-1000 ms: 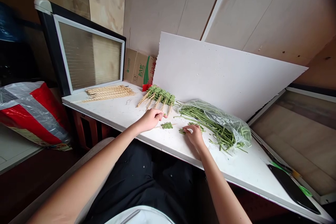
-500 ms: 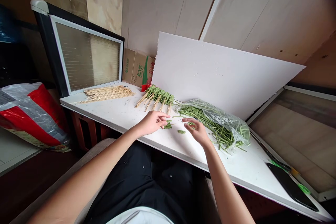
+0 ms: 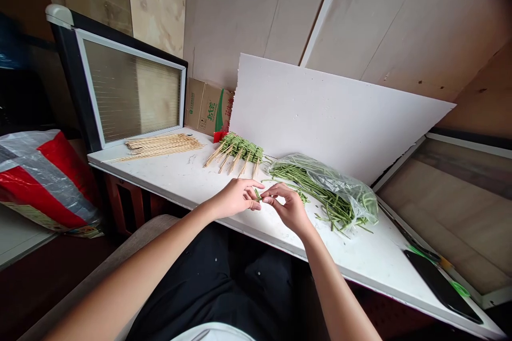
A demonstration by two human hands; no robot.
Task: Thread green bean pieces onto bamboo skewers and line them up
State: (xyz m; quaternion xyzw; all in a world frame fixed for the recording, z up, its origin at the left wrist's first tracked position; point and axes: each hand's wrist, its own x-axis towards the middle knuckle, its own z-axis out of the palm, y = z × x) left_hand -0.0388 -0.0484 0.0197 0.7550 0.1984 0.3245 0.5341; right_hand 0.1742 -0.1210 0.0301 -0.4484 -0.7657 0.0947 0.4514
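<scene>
A white board (image 3: 340,112) is leaning on the wall at centre, standing on the surface (image 3: 192,176). A carton (image 3: 208,106) is sitting in the corner at its left edge. A framed pane (image 3: 128,90) is standing tilted at upper left, with bare sticks (image 3: 164,145) lying just before it. Loaded skewers (image 3: 240,148) are lying fanned beside a clear bag (image 3: 332,186) of beans. A phone (image 3: 440,287) is lying at lower right, and a red sack (image 3: 44,181) is resting at far left.
</scene>
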